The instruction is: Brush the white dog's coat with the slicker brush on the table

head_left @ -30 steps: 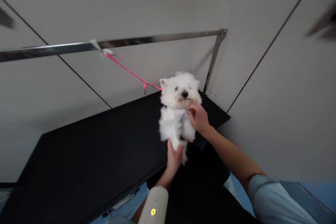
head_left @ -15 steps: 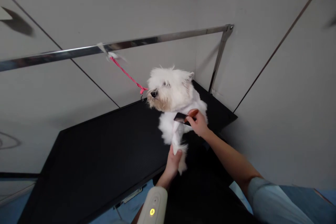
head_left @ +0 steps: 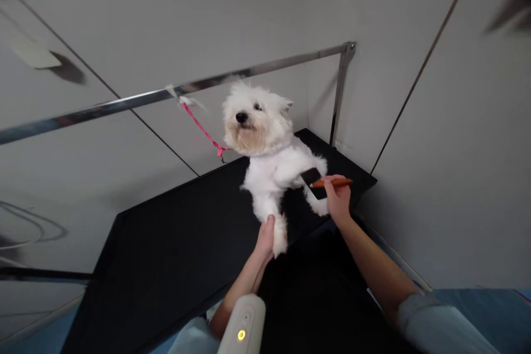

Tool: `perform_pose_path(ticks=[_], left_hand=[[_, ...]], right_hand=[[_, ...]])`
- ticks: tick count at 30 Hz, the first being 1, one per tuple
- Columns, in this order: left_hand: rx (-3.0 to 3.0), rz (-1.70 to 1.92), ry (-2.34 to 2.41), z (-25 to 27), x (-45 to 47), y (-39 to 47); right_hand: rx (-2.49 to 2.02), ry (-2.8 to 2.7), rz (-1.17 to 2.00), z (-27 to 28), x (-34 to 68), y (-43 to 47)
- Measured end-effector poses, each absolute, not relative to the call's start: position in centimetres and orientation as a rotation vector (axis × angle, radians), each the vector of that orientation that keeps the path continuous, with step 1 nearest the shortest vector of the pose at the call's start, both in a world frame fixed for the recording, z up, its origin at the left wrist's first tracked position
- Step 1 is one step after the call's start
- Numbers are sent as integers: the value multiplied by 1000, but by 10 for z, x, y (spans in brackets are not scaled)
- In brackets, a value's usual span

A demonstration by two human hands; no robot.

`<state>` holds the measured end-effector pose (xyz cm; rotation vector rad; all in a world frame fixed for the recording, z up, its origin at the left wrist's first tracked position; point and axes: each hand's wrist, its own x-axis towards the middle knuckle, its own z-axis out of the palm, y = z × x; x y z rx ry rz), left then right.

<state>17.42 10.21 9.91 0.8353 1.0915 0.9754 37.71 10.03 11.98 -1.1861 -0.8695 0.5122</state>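
A fluffy white dog (head_left: pixel 265 168) is on a black table, its head raised and its muzzle tinged tan. My left hand (head_left: pixel 266 237) is closed around the dog's front leg (head_left: pixel 280 235), low down near the paw. In my right hand (head_left: pixel 339 199) is a slicker brush (head_left: pixel 316 182) with an orange-brown handle and a flat dark head. The brush head is beside the dog's flank, over the fur; whether its pins touch the coat I cannot tell. A pink leash (head_left: pixel 203 128) runs from the dog's neck up to a metal bar.
The metal bar (head_left: pixel 215 82) crosses behind the dog and joins an upright post (head_left: pixel 341 94) at the right. The black table (head_left: pixel 174 249) stands against grey walls (head_left: pixel 448 177). A pale device with a yellow light (head_left: pixel 243 326) juts up at the bottom.
The brush in my right hand has moved from the dog's front leg rightward, away to its side. The dog has lifted its head. My left hand stays on the leg, slightly higher.
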Motion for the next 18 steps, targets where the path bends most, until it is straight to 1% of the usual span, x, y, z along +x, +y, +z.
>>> perform_pose_path(ticks=[1,2,4,5,7,11,16,18], left_hand=[[857,983,1104,104,176,109],[899,987,1103,109,180,117],[1020,975,1052,119,192,129],[1084,952,1005,123,200,133],[1192,879,906,132,215,137],[1314,729,730,147,231,127],[1360,585,732,150,219,107],[1380,543,723,145,209,104]], right_hand=[[-1193,-896,611,118,380,91],[-1178,-997,777,116,379,79],[-1102,-1299,1144,113,370,52],[-1061,-1420,1251,113,362,39],[-1045,-1512,1255,117,347,21],[-1164,-1409,1018,128,337,11],[-1073,-1351,1179,130,333,17],[-1025,-1337,1161,125,326,19]])
